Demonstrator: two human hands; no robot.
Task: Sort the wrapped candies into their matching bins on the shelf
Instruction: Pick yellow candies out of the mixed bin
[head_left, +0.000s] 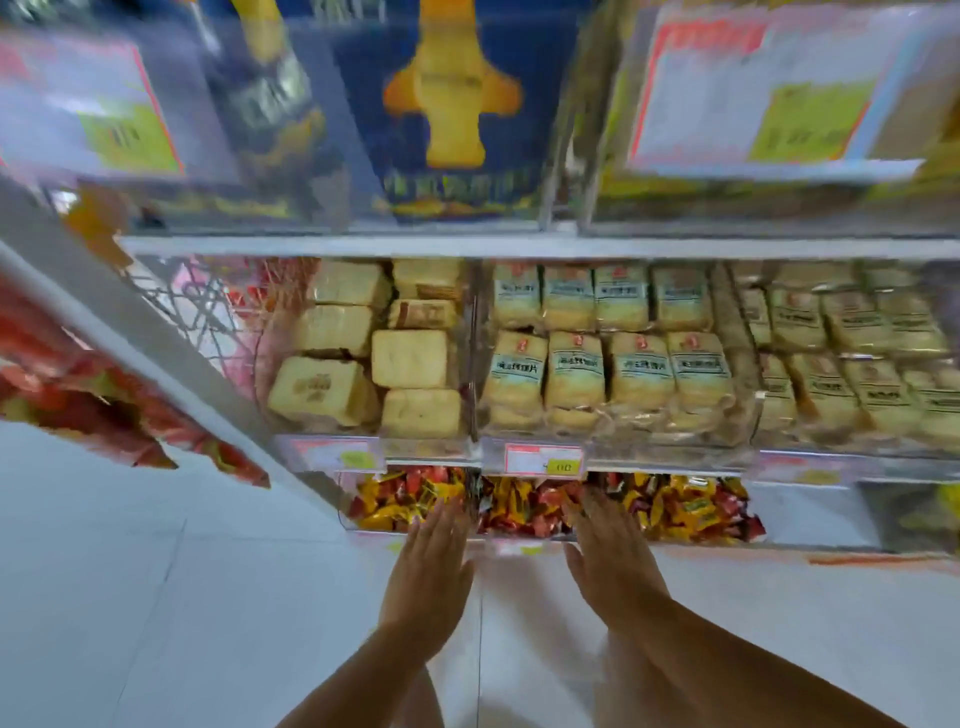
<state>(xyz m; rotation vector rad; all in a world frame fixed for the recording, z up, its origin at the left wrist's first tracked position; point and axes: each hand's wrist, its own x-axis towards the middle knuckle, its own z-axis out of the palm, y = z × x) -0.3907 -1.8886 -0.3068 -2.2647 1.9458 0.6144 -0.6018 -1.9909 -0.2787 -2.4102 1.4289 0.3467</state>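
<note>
Blurred price tag (543, 460), perhaps "110", above candies (524, 506)

Bright, even light all over, shadows soft and faint. Up top it's heavy smear: the price card (753, 93) is unreadable. Wide-angle bend curves the shelf rail (363, 245) and tilts the upright (156, 332). Candy bins (358, 522) sharper, slight sheen on clear plastic. Floor (156, 597) washes pale blue.

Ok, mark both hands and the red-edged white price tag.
left hand (427, 566): head view, back of hand.
right hand (612, 561): head view, back of hand.
red-edged white price tag (537, 460): head view, white middle.
</note>
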